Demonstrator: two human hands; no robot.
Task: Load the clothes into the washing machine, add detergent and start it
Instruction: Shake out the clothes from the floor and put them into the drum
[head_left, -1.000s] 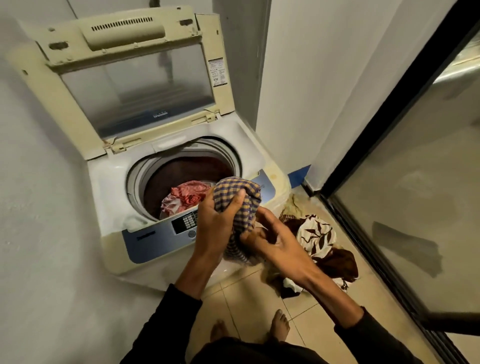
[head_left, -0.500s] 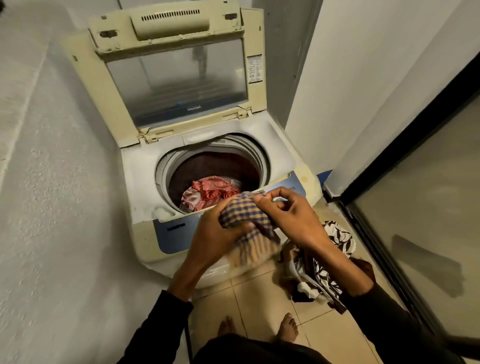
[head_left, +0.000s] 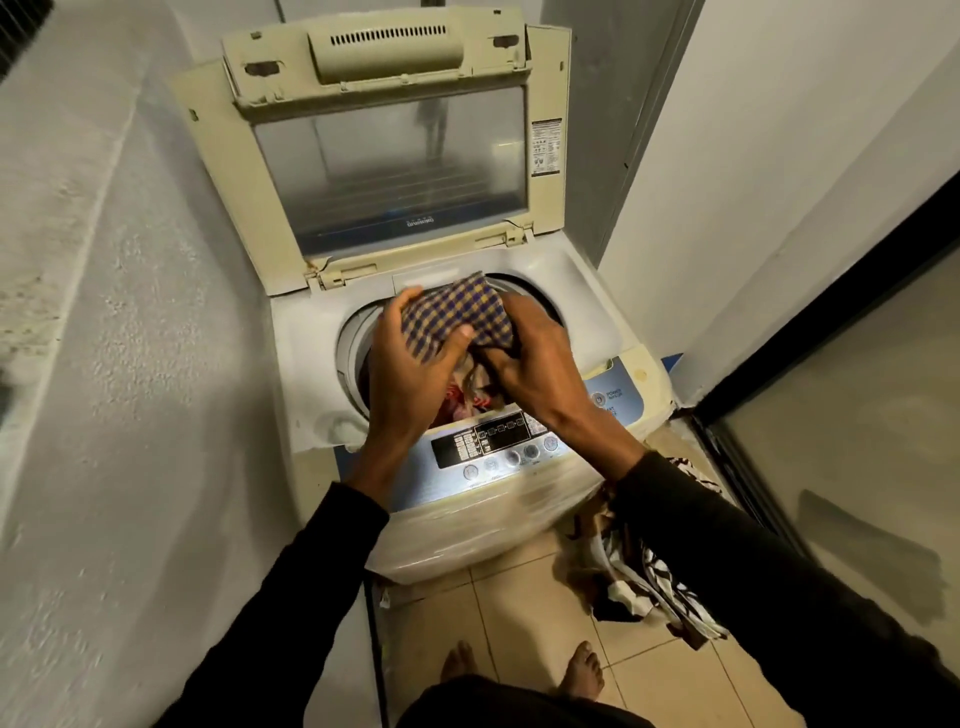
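Two hands are shown above the open drum of a top-loading washing machine (head_left: 519, 306). A blue-and-yellow checked cloth (head_left: 457, 319) is gripped from either side, with the fingers of the left hand (head_left: 415, 374) and right hand (head_left: 540, 364) curled into its folds. A red garment (head_left: 460, 408) is seen inside the drum. Brown-and-white patterned clothes (head_left: 660, 582) are heaped on the tiled floor (head_left: 519, 623), beside the machine.

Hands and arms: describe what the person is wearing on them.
Both arms are covered by long black sleeves that end at the wrists. The left hand and right hand are bare: no gloves, and no rings, watch or bracelet can be seen.
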